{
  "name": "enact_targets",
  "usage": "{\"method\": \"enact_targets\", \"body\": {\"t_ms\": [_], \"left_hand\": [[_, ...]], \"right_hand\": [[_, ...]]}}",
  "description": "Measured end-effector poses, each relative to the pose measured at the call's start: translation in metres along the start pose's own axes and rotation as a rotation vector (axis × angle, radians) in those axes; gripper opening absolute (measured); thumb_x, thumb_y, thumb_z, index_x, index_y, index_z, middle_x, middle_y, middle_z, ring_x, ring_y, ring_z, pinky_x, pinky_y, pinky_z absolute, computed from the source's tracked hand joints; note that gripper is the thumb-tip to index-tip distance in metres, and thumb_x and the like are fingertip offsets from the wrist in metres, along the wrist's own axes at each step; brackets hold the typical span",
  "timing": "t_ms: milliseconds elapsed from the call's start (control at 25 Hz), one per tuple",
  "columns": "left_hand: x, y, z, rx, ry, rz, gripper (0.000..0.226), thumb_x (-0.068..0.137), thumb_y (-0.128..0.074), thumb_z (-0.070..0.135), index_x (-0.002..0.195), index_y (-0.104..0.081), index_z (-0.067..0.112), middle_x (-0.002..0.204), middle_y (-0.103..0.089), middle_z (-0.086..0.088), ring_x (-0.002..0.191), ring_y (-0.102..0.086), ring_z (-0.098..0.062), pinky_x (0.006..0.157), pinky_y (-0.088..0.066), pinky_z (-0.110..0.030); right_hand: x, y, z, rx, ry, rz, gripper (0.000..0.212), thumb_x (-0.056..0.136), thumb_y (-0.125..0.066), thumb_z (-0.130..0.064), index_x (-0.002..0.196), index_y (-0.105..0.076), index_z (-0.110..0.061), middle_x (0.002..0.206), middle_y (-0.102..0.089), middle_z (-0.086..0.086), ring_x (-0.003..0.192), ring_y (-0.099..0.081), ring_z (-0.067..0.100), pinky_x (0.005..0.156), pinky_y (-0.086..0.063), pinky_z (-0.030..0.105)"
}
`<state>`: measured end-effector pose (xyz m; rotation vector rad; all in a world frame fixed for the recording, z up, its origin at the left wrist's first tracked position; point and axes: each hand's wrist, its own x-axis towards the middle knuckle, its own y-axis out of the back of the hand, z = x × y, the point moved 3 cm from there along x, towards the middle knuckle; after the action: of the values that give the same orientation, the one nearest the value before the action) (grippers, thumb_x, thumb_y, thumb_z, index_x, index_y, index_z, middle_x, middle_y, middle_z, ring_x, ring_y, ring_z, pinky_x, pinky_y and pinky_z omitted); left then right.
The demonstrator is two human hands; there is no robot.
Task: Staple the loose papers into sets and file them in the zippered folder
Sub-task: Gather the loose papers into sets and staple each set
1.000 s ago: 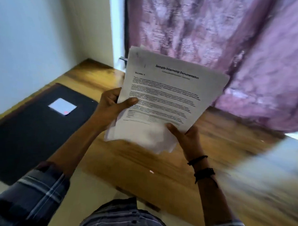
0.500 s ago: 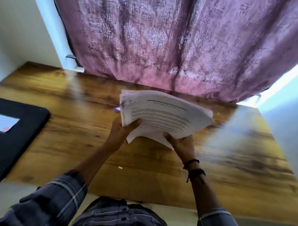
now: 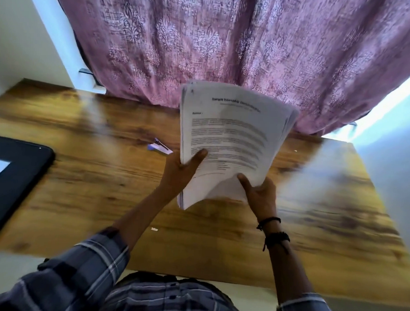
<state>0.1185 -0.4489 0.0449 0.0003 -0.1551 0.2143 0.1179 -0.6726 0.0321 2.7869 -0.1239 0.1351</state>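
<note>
A thick stack of printed white papers (image 3: 230,142) is held up above the wooden table (image 3: 100,186), tilted toward me. My left hand (image 3: 180,173) grips its lower left edge, thumb on the front page. My right hand (image 3: 259,194) holds the bottom right corner. A small purple and white stapler (image 3: 159,148) lies on the table just left of the stack. The black zippered folder (image 3: 15,179) lies flat at the table's left edge, a white label on its cover.
A pink patterned curtain (image 3: 226,46) hangs behind the table's far edge. A small white scrap (image 3: 154,229) lies on the wood near my left forearm. The table's near edge runs just above my lap.
The view has swung right, so the folder sits further left. The stack has been raised more upright in both hands, and the stapler now shows beside it.
</note>
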Motion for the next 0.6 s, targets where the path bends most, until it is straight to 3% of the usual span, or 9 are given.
{"method": "enact_targets", "body": {"t_ms": [120,280,360,520,600], "left_hand": [[0.015,-0.031,-0.013,0.1,0.109,-0.026,0.036,0.086,-0.073,0.031,0.117,-0.069,0.014,0.108,-0.071,0.007,0.096,-0.069,-0.003,0.078,-0.053,-0.013],[0.014,-0.08,-0.063,0.277,0.274,-0.12,0.047,0.084,-0.073,0.039,0.121,-0.068,0.011,0.118,-0.07,-0.005,0.101,-0.069,-0.018,0.086,-0.058,-0.034],[0.014,-0.097,-0.071,0.286,0.291,-0.145,0.048,0.084,-0.074,0.038,0.121,-0.067,0.009,0.12,-0.069,-0.007,0.102,-0.068,-0.019,0.087,-0.057,-0.032],[0.019,-0.114,-0.081,0.314,0.376,-0.192,0.052,0.083,-0.074,0.043,0.122,-0.064,0.01,0.122,-0.068,-0.006,0.104,-0.067,-0.02,0.088,-0.057,-0.035],[0.013,-0.11,-0.087,0.407,0.422,-0.197,0.051,0.085,-0.071,0.041,0.123,-0.059,0.01,0.122,-0.065,-0.004,0.105,-0.064,-0.02,0.089,-0.055,-0.036]], "right_hand": [[0.011,0.039,0.01,-0.064,-0.041,-0.084,0.033,0.083,-0.076,-0.016,0.112,-0.062,-0.024,0.101,-0.065,-0.022,0.088,-0.062,-0.017,0.074,-0.052,0.007],[0.009,0.073,0.048,-0.105,-0.251,-0.081,0.034,0.082,-0.077,-0.016,0.113,-0.064,-0.021,0.104,-0.07,-0.006,0.093,-0.067,0.005,0.084,-0.059,0.031],[0.007,0.084,0.061,-0.111,-0.312,-0.057,0.031,0.082,-0.077,-0.018,0.111,-0.064,-0.02,0.105,-0.07,-0.002,0.095,-0.068,0.016,0.085,-0.058,0.039],[0.01,0.099,0.08,-0.237,-0.368,-0.029,0.036,0.088,-0.071,-0.021,0.12,-0.059,-0.01,0.116,-0.066,0.007,0.103,-0.065,0.026,0.078,-0.055,0.033],[0.008,0.098,0.085,-0.419,-0.414,0.003,0.047,0.09,-0.067,-0.021,0.131,-0.052,-0.006,0.127,-0.06,0.013,0.115,-0.058,0.032,0.087,-0.051,0.039]]}}
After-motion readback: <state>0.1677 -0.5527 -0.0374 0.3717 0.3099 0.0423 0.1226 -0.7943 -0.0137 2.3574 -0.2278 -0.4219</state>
